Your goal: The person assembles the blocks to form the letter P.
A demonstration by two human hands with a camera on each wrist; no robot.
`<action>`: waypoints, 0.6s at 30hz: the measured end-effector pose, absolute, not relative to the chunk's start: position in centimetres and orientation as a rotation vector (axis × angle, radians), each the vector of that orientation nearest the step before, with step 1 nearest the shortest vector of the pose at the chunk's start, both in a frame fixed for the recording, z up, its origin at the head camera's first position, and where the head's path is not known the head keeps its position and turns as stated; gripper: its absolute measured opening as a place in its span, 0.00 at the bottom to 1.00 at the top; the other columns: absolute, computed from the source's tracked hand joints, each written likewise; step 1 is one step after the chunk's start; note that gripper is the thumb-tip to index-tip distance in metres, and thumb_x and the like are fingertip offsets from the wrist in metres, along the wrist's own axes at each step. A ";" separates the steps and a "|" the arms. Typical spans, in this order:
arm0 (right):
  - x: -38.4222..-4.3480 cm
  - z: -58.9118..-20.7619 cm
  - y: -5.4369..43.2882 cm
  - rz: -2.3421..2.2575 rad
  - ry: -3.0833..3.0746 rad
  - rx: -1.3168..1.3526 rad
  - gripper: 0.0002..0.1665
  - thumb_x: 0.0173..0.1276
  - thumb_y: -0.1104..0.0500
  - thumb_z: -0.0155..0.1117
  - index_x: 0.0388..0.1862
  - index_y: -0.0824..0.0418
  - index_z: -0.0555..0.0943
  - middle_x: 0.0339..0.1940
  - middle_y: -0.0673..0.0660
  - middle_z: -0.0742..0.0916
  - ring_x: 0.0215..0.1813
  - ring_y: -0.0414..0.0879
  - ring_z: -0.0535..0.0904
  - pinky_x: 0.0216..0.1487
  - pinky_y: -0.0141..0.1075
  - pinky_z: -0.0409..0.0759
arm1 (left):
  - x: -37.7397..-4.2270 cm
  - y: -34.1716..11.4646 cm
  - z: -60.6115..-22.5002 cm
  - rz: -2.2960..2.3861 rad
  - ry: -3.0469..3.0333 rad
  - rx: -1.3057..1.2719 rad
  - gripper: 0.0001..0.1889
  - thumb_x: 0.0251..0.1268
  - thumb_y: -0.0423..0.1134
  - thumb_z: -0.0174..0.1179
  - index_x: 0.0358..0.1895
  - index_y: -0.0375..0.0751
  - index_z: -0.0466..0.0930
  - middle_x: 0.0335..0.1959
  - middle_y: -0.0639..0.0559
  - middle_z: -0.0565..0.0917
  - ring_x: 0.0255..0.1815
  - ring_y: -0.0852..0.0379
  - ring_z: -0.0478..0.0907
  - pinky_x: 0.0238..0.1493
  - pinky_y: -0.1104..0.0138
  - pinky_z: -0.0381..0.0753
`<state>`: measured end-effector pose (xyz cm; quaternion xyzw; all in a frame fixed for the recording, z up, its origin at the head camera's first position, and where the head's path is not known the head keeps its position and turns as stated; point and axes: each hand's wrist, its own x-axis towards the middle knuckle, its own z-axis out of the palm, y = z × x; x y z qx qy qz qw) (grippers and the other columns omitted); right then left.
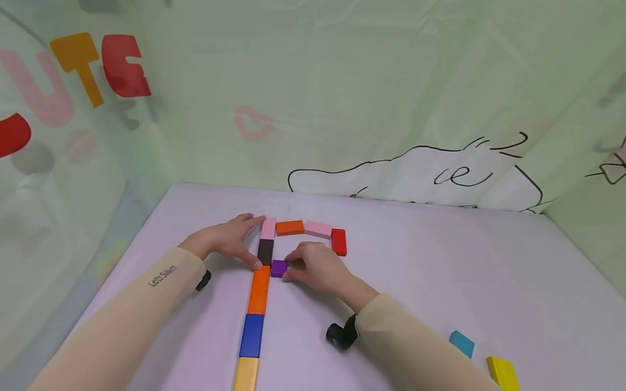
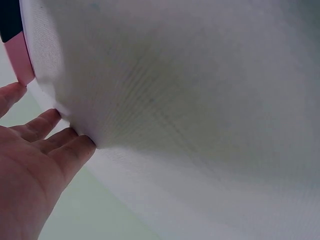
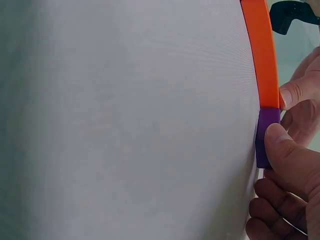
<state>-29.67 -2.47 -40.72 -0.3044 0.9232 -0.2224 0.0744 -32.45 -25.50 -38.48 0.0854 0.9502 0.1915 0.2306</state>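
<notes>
A purple block point(image 1: 279, 268) lies against the right side of a line of blocks, near where the dark brown block point(image 1: 265, 252) meets the long orange block point(image 1: 258, 290). My right hand point(image 1: 320, 270) pinches the purple block between thumb and fingers, and the thumb lies on it in the right wrist view. On the other side, my left hand point(image 1: 226, 238) spreads along the line. Its index fingertip touches the pink block point(image 1: 268, 228) at the far end, while its thumb tip rests by the orange block's upper corner. In the left wrist view the other fingertips rest on the tabletop.
Toward me the line continues with a blue block point(image 1: 251, 335) and a pale orange block point(image 1: 246, 374). A smaller orange block point(image 1: 290, 228), another pink block point(image 1: 318, 229) and a red block point(image 1: 339, 242) curve right. Teal point(image 1: 462, 344) and yellow point(image 1: 503, 373) blocks lie near my right sleeve.
</notes>
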 end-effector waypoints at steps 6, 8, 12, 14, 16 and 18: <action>-29.6 -40.7 -2.6 -0.662 2.778 -0.927 0.22 0.63 0.51 0.77 0.54 0.59 0.89 0.42 0.54 0.91 0.46 0.46 0.86 0.53 0.40 0.86 | -32.4 -25.5 -38.3 0.525 2.614 0.251 0.58 0.54 0.53 0.75 0.84 0.47 0.46 0.84 0.33 0.45 0.83 0.32 0.48 0.76 0.32 0.56; -29.6 -40.7 -2.6 -0.669 2.776 -0.926 0.22 0.64 0.51 0.77 0.54 0.59 0.89 0.42 0.54 0.91 0.46 0.47 0.86 0.53 0.40 0.87 | -32.4 -25.5 -38.3 0.525 2.615 0.255 0.58 0.55 0.53 0.75 0.84 0.47 0.46 0.84 0.33 0.45 0.83 0.32 0.48 0.76 0.32 0.56; -29.6 -40.7 -2.7 -0.667 2.771 -0.922 0.22 0.63 0.51 0.77 0.54 0.59 0.89 0.42 0.54 0.91 0.46 0.46 0.85 0.53 0.39 0.86 | -32.4 -25.6 -38.3 0.525 2.617 0.261 0.58 0.54 0.53 0.75 0.84 0.46 0.46 0.84 0.32 0.45 0.83 0.31 0.48 0.76 0.32 0.56; -29.6 -40.8 -2.7 -0.658 2.772 -0.920 0.22 0.63 0.51 0.77 0.54 0.59 0.89 0.41 0.53 0.91 0.45 0.45 0.85 0.52 0.38 0.86 | -32.4 -25.6 -38.4 0.525 2.618 0.261 0.58 0.54 0.54 0.75 0.84 0.46 0.46 0.84 0.32 0.46 0.83 0.31 0.48 0.76 0.31 0.56; -29.7 -40.8 -2.7 -0.651 2.775 -0.917 0.22 0.63 0.51 0.77 0.53 0.59 0.89 0.41 0.53 0.90 0.44 0.45 0.84 0.51 0.37 0.86 | -32.5 -25.6 -38.4 0.524 2.620 0.259 0.58 0.54 0.54 0.75 0.84 0.47 0.47 0.84 0.32 0.46 0.83 0.31 0.48 0.76 0.31 0.56; -29.6 -40.8 -2.7 -0.649 2.777 -0.919 0.22 0.63 0.50 0.77 0.53 0.58 0.89 0.40 0.53 0.90 0.44 0.44 0.84 0.50 0.37 0.86 | -32.5 -25.6 -38.5 0.523 2.621 0.256 0.58 0.54 0.54 0.75 0.84 0.47 0.47 0.84 0.33 0.46 0.83 0.31 0.48 0.76 0.31 0.56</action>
